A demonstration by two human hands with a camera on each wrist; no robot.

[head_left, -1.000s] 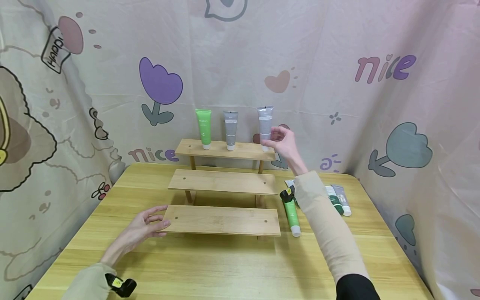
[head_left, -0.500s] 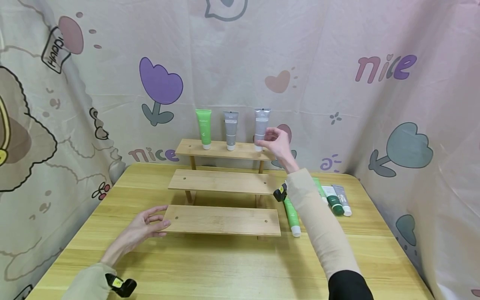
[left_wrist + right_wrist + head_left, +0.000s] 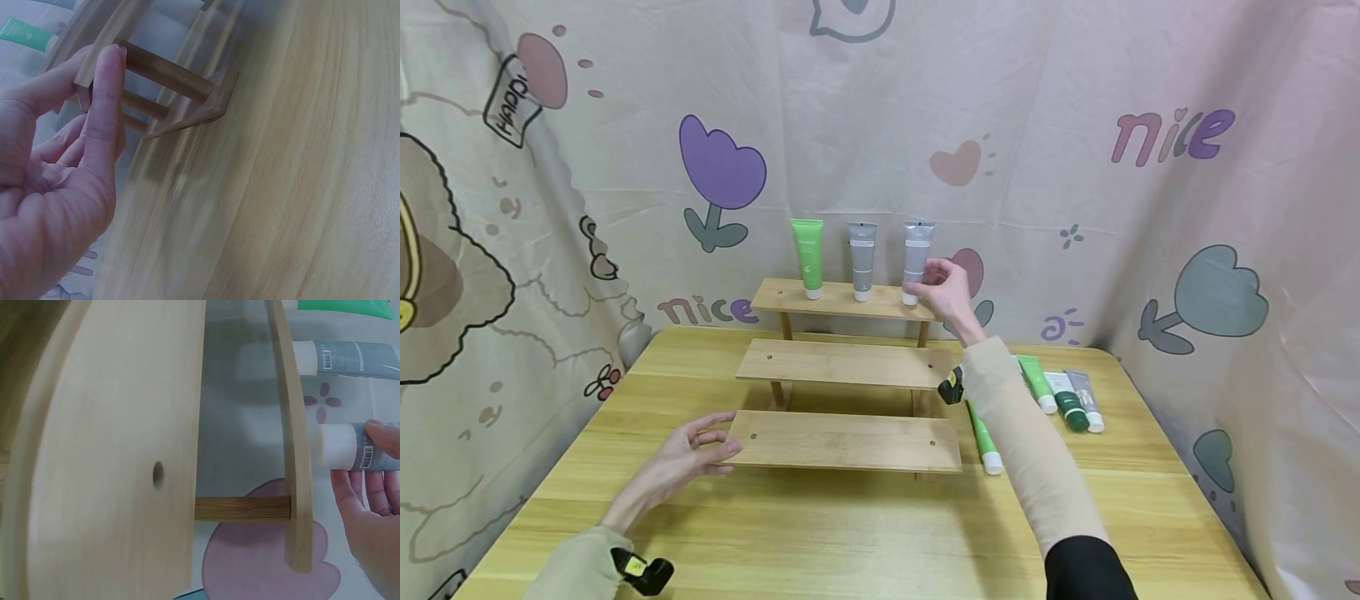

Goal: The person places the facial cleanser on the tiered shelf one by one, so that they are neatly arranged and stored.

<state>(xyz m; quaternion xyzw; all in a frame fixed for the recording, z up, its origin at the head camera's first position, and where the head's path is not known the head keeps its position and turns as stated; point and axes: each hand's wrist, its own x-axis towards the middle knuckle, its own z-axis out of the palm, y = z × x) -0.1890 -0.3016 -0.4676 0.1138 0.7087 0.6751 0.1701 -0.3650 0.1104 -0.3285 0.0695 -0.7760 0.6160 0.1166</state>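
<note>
My right hand point(image 3: 951, 292) pinches a grey-blue squeeze tube point(image 3: 917, 250) low on its body, near the white cap point(image 3: 337, 447). The tube is upright, cap down, at the right end of the top tier point(image 3: 835, 305) of a three-step wooden rack; whether the cap touches the board I cannot tell. Left of it on that tier stand another grey-blue tube point(image 3: 862, 258) and a green tube point(image 3: 808, 254), both cap down. My left hand point(image 3: 685, 450) grips the left end of the bottom tier point(image 3: 846, 442), its fingers point(image 3: 106, 94) on either side of the board edge.
The middle tier point(image 3: 846, 363) lies between the other two. On the table point(image 3: 820, 542), right of the rack, a green tube point(image 3: 983, 442) lies partly behind my right sleeve. Farther right lie another green tube point(image 3: 1037, 385), a white-and-dark-green tube point(image 3: 1067, 402) and a grey tube point(image 3: 1086, 400). Patterned cloth point(image 3: 865, 108) hangs behind.
My right hand has moved left and slightly down with the grey-blue tube, bringing it closer to the middle tube. My left hand has stayed on the bottom tier.
</note>
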